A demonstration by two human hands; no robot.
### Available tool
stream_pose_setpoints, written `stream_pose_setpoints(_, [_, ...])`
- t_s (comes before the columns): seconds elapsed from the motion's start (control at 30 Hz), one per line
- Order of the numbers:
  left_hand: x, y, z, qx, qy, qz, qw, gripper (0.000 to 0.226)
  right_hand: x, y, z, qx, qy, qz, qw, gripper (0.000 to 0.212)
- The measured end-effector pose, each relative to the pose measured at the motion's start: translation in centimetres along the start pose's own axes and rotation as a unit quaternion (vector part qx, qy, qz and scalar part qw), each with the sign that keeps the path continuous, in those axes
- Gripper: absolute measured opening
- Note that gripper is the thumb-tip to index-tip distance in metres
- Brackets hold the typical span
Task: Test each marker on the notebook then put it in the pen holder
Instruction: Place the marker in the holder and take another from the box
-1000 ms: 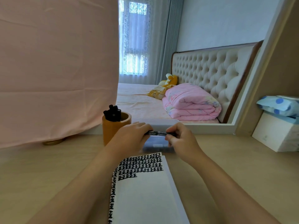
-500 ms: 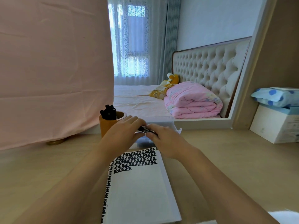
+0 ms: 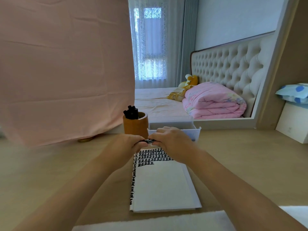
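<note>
A pale wood worktop (image 3: 250, 164) carries everything. An open notebook (image 3: 163, 185) lies flat at its middle, the top of the page covered in rows of black marks. Behind it stand a brown pen holder (image 3: 135, 126) with black markers (image 3: 131, 112) sticking up out of it and, just beside that to the right, a white plastic bin (image 3: 191, 130). A white box (image 3: 293, 124) sits at the far right edge. A pink cloth (image 3: 66, 72) hangs down to the worktop at the back left, with a small round brass-coloured object (image 3: 85, 140) under its hem.
</note>
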State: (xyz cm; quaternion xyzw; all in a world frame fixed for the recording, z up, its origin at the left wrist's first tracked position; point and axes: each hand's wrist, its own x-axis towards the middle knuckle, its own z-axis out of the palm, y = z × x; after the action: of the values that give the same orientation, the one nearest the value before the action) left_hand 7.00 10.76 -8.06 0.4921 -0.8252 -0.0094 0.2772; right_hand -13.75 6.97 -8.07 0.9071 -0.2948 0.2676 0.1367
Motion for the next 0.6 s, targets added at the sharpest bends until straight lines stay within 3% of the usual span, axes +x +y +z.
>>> stream_pose_setpoints(0.23, [-1.6, -0.7, 0.8, -0.068, -0.052, -0.104, 0.991, 0.027, -0.2, -1.2, 0.2, 0.034, -0.017, -0.018, 0.999, 0.025])
stream_pose_setpoints(0.4, [-1.5, -0.5, 0.8, -0.104, -0.052, -0.111, 0.987, 0.036, -0.2, -1.0, -0.1, 0.002, -0.008, -0.026, 1.000, 0.025])
stream_pose_setpoints(0.6, [-1.8, -1.1, 0.7, 0.021, -0.039, -0.036, 0.998, 0.020, -0.2, -2.0, 0.4, 0.130, -0.163, 0.111, 0.972, 0.033])
